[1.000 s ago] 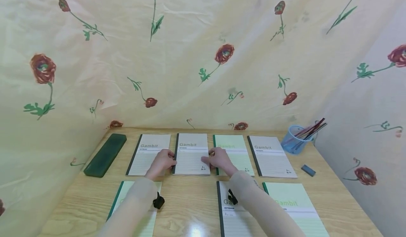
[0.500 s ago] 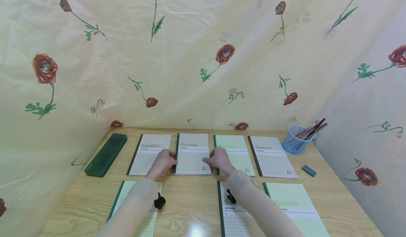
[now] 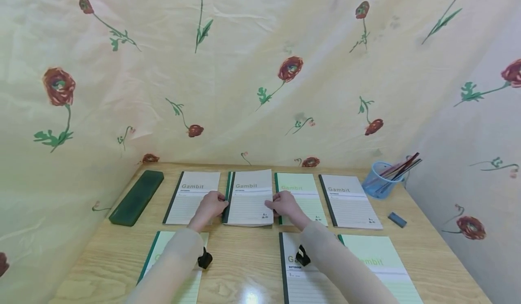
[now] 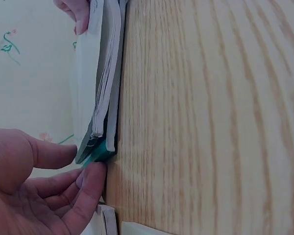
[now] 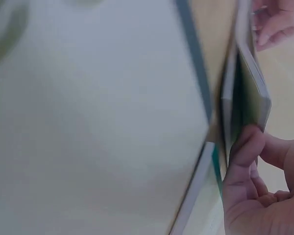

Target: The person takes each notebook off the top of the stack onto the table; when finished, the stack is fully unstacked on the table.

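Note:
A white Gambit notebook with a black spine lies at the back of the table, second from the left. Its right side is raised, and a green-spined notebook peeks out under its left edge. My right hand pinches the raised edge between thumb and fingers; the right wrist view shows a gap between the upper notebook and the one below. At the spine side, my left hand grips the stack's near corner. Its thumb meets the upper spine and its fingers the green spine.
Other notebooks flank the stack, one white left, one green and one white right. Several lie nearer, under the forearms. A dark green case is far left; a blue cup of pencils and an eraser are right.
The right hand has lifted the white notebook's right edge and shifted it slightly right, exposing the green spine beneath. The left hand has stayed almost still.

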The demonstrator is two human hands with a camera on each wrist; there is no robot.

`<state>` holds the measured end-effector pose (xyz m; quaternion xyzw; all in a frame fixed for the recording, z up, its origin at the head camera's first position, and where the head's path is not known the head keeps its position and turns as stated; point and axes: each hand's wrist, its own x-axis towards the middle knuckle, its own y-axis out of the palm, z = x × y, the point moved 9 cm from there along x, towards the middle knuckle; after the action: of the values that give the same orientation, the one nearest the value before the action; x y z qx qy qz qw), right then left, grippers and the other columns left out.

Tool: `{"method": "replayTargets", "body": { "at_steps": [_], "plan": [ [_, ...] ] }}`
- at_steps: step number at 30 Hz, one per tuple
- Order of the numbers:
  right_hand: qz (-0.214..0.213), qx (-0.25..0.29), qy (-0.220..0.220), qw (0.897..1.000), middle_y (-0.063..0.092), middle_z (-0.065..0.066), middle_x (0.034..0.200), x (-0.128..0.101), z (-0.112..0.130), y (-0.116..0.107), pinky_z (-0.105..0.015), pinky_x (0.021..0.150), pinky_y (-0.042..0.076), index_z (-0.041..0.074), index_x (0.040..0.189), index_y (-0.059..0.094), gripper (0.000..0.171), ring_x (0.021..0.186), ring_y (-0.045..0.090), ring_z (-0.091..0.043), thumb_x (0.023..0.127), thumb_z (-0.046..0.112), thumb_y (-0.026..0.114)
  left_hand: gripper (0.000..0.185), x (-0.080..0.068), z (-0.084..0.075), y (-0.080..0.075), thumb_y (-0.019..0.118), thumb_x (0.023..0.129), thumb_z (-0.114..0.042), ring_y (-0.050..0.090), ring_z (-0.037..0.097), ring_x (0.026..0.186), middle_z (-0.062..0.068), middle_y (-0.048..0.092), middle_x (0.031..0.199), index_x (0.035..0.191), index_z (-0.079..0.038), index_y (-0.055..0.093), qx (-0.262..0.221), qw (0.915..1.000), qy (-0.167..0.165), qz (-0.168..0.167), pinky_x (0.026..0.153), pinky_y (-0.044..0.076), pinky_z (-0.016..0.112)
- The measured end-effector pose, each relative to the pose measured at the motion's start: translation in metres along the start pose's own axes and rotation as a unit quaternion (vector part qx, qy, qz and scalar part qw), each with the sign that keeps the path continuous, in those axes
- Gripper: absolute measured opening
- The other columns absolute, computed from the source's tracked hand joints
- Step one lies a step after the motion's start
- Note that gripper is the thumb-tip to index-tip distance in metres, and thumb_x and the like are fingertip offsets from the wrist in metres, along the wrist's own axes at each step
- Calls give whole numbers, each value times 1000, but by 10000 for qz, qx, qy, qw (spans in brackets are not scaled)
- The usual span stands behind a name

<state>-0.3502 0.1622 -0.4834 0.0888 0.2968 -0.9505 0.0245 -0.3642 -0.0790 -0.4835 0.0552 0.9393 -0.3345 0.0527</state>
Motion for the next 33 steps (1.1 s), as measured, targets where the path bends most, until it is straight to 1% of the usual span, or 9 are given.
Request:
{"method": "replayTargets", "body": {
  "at_steps": [3, 7, 10, 12, 16, 19, 26, 30, 33],
  "plan": [
    [136, 247, 149, 9995, 56, -1, 65, -4, -3, -1, -26, 59, 48, 2, 88, 62, 18, 59, 57, -13, 95, 17, 68, 23, 1, 2, 1, 61, 94, -6, 64, 26, 87, 17, 66, 102, 111, 9, 65, 65, 10000, -21, -2, 73, 56, 36],
    [283, 438, 332, 9981, 55, -1, 67, -13, -9, -2, -25, 58, 44, 6, 79, 58, 22, 60, 54, -13, 95, 18, 67, 25, 2, 3, 2, 61, 92, -2, 62, 25, 88, 16, 65, 103, 115, 8, 64, 129, 9999, -36, 37, 75, 55, 36],
    [369, 624, 499, 9961, 58, -3, 71, -26, -16, -2, -25, 59, 43, 6, 81, 59, 22, 62, 54, -14, 96, 19, 67, 25, 3, 4, 3, 61, 91, 2, 63, 25, 86, 16, 64, 101, 115, 9, 63, 49, 10000, -27, 69, 73, 55, 36],
    [437, 744, 563, 9947, 60, -4, 73, -37, -18, -2, -25, 60, 43, 5, 85, 61, 20, 63, 54, -15, 96, 20, 67, 25, 4, 5, 4, 61, 90, 4, 63, 26, 84, 16, 64, 100, 114, 10, 63, -58, 9999, -56, 82, 71, 56, 35],
    [539, 890, 512, 9933, 65, -5, 75, -61, -19, 1, -28, 66, 44, 2, 97, 63, 20, 66, 57, -16, 96, 21, 67, 24, 4, 4, 3, 62, 88, 6, 62, 25, 81, 15, 63, 96, 111, 10, 63, -86, 9999, -66, 69, 68, 55, 33],
    [639, 993, 440, 9920, 66, -5, 75, -81, -20, 6, -29, 69, 44, 0, 102, 62, 22, 66, 58, -16, 96, 21, 67, 24, 4, 2, 2, 61, 87, 6, 60, 25, 81, 15, 63, 95, 111, 9, 63, -68, 10000, -29, 40, 68, 54, 32],
    [908, 1409, 335, 9853, 64, -2, 70, -125, -26, 23, -23, 57, 44, -3, 103, 59, 22, 60, 55, -11, 96, 16, 66, 28, 3, 3, 3, 57, 89, 6, 62, 25, 83, 16, 64, 100, 116, 9, 62, -293, 9996, 10, 56, 69, 56, 34],
    [1002, 1530, 236, 9828, 61, 0, 67, -144, -29, 33, -21, 55, 42, -4, 103, 57, 22, 57, 54, -10, 96, 15, 66, 30, 3, 5, 4, 56, 90, 6, 62, 24, 83, 15, 63, 102, 120, 9, 62, -304, 9995, -32, 85, 68, 56, 32],
    [1164, 1680, 194, 9787, 60, 2, 66, -156, -31, 41, -21, 53, 41, -3, 103, 56, 21, 54, 52, -9, 97, 14, 66, 31, 1, 5, 4, 57, 90, 6, 61, 24, 83, 15, 63, 102, 120, 8, 62, -306, 9995, -61, 78, 69, 55, 33]
  ]
}}
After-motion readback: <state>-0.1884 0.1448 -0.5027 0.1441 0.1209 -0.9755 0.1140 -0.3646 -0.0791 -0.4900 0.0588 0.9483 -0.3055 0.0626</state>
